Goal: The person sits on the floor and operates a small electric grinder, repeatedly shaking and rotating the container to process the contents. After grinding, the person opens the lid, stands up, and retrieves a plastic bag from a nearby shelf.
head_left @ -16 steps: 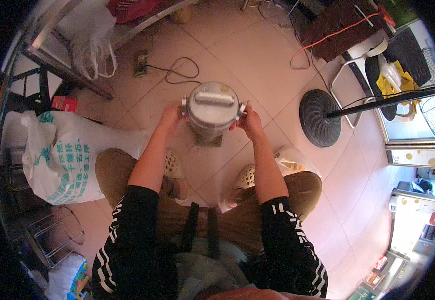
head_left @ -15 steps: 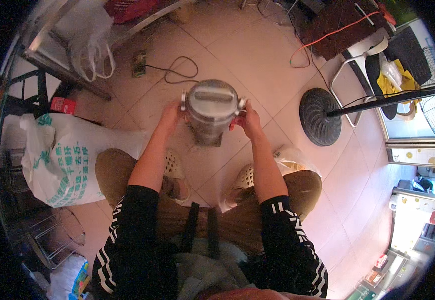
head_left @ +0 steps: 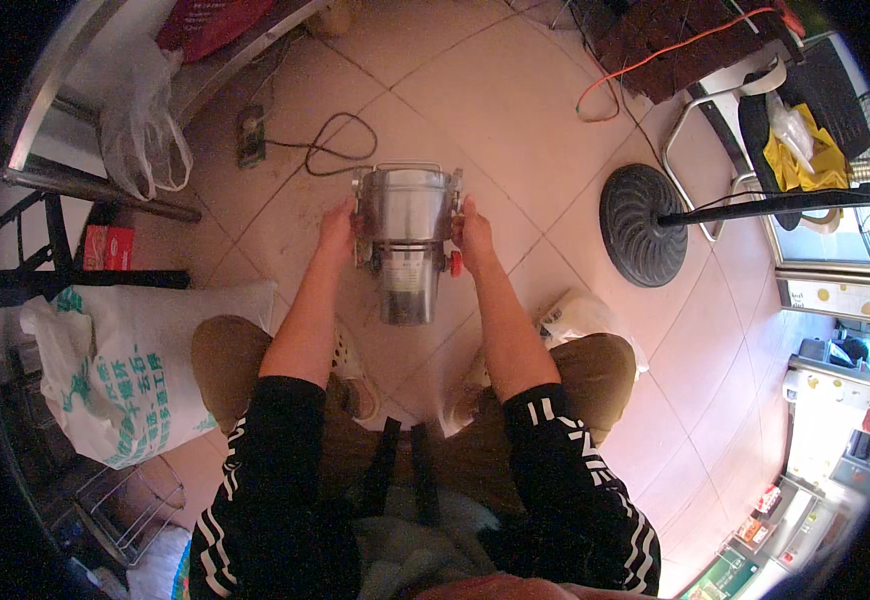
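A cylindrical steel machine with a clamped lid and a red knob (head_left: 405,240) is tipped away from me above the tiled floor, its side facing up. My left hand (head_left: 338,225) grips its left side at the lid clamp. My right hand (head_left: 472,232) grips the right side, just above the red knob. A black power cord (head_left: 330,150) runs from behind the machine to a socket strip (head_left: 250,135) on the floor. My knees frame the space below the machine.
A large white printed sack (head_left: 130,365) lies at my left beside a dark metal rack (head_left: 45,260). A white plastic bag (head_left: 145,130) hangs from a steel table leg. A fan base (head_left: 645,225) stands at the right, with a chair (head_left: 785,110) beyond it.
The machine has tilted from lid-up to leaning away, so its side now shows. Both hands stayed on its sides.
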Demonstrator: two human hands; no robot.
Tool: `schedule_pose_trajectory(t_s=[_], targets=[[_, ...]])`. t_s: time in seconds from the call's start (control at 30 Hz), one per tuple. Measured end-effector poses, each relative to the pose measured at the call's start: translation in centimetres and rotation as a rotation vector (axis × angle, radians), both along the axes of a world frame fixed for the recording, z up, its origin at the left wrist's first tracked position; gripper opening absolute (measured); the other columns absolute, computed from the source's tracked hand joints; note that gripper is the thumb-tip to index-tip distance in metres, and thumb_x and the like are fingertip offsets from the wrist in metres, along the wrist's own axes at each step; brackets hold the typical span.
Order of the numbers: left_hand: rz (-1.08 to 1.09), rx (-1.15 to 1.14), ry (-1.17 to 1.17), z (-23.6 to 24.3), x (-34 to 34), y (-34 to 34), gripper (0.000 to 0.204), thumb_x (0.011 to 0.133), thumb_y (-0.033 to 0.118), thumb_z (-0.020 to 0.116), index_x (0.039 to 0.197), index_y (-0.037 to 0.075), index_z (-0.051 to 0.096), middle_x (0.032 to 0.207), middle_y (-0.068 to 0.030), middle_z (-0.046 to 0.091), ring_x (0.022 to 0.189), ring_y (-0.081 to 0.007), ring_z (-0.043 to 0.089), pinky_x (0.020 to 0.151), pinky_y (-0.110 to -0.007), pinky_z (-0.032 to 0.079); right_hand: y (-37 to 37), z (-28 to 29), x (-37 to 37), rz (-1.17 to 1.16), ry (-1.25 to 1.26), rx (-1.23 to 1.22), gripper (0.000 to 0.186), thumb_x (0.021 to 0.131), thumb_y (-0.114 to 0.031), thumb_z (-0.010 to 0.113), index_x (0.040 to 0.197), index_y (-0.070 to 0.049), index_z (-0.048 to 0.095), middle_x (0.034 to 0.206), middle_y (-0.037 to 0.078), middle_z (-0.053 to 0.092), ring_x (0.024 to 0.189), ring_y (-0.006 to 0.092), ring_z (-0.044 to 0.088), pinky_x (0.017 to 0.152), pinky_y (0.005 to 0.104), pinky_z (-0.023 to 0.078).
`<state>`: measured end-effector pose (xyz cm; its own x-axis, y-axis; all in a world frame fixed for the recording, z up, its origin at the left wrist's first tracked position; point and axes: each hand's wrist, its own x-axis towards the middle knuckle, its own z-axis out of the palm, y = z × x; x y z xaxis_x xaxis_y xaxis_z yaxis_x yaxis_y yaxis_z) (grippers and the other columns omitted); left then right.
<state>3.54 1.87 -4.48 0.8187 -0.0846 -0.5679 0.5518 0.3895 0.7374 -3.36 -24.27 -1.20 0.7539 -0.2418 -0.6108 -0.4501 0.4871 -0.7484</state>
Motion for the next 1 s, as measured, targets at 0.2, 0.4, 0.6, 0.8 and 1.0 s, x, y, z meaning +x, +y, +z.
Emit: schedule_pose_trajectory(t_s=[0.2,0.4,0.6,0.8,1.0], targets=[[0.038,0.012,0.025,3.5,-1.2,0.0,0.028,0.094,0.031,0.056,0.101,0.005,0.061,0.087,-0.0030,0.060,0.074,-0.0168,0.056,0.064,-0.032,0.047,0.6,1.7,-0.6,-0.091,-0.055,-0.082,0.051,0.091,-0.057,0.051,0.088,-0.006,0.056,0.066,0.001,0.049,0.051,0.0112,0.043,0.048,0.0232,0.035],[-0.066,-0.095,-0.007,8.6,-4.2,1.6,0.034,0.097,0.035,0.050,0.101,0.003,0.061,0.087,-0.0061,0.062,0.076,-0.0201,0.059,0.069,-0.037,0.050,0.9,7.1,-5.4,-0.013,-0.260,-0.040,0.042,0.095,-0.047,0.047,0.088,-0.007,0.057,0.066,0.003,0.054,0.051,0.0122,0.047,0.046,0.0253,0.035],[-0.173,-0.050,-0.018,9.9,-7.9,4.0,0.030,0.095,0.032,0.054,0.101,0.004,0.062,0.088,-0.0073,0.064,0.080,-0.0206,0.061,0.068,-0.039,0.053,0.2,6.9,-9.6,0.088,-0.138,-0.153,0.030,0.094,-0.038,0.052,0.089,-0.008,0.059,0.065,0.002,0.056,0.050,0.0132,0.051,0.043,0.0246,0.039],[-0.612,0.166,-0.036,11.3,-10.5,5.6,0.031,0.090,0.036,0.063,0.101,0.007,0.063,0.090,-0.0017,0.063,0.080,-0.0143,0.060,0.067,-0.032,0.049,-1.4,4.8,-12.3,0.539,-0.053,-0.105,0.040,0.094,-0.043,0.051,0.108,-0.006,0.061,0.084,0.003,0.062,0.072,0.0152,0.062,0.059,0.0318,0.053],[-0.873,0.281,0.023,11.7,-12.4,5.9,0.047,0.084,0.044,0.069,0.110,0.007,0.060,0.095,-0.0037,0.062,0.085,-0.0181,0.058,0.070,-0.036,0.048,-1.1,5.4,-13.9,0.789,0.163,-0.020,0.069,0.091,-0.057,0.051,0.125,0.002,0.052,0.118,0.015,0.058,0.092,0.0239,0.063,0.080,0.0395,0.053]])
